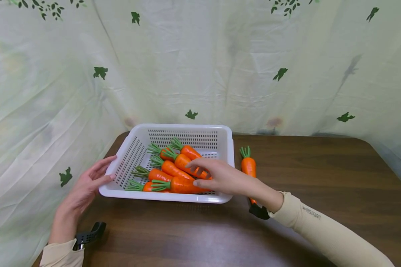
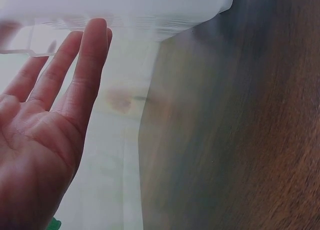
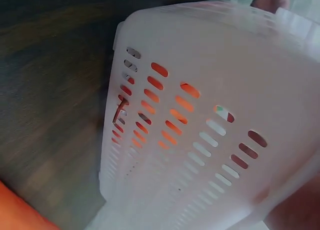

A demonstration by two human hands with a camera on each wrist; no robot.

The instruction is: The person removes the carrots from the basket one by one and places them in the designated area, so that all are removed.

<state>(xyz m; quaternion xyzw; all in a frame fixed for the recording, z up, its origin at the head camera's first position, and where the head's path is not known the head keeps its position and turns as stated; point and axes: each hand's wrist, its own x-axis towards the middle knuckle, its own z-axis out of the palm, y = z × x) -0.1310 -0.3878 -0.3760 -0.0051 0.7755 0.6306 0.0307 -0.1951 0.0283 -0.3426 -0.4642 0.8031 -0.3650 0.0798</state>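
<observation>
A white plastic basket point(image 1: 167, 196) with slotted walls stands on the table, holding several orange carrots point(image 1: 175, 170) with green tops. My left hand point(image 1: 87, 185) is at its left end; the fingertips touch the outside of the wall and, in the left wrist view, the fingers point(image 2: 90, 74) look nearly straight. My right hand point(image 1: 220, 176) reaches over the basket's right rim, thumb and fingers apart above the carrots. Its thumb overlaps the front carrot point(image 1: 180, 185). The right wrist view shows mostly the basket's outer wall point(image 3: 200, 54), which hides much of that hand.
One more carrot point(image 1: 248, 167) lies on the brown wooden table point(image 1: 320, 167) right of the basket, partly under my right forearm. A pale curtain point(image 1: 207, 66) with green leaf prints hangs behind and along the left side. Dark straps point(image 1: 90, 233) sit on both wrists.
</observation>
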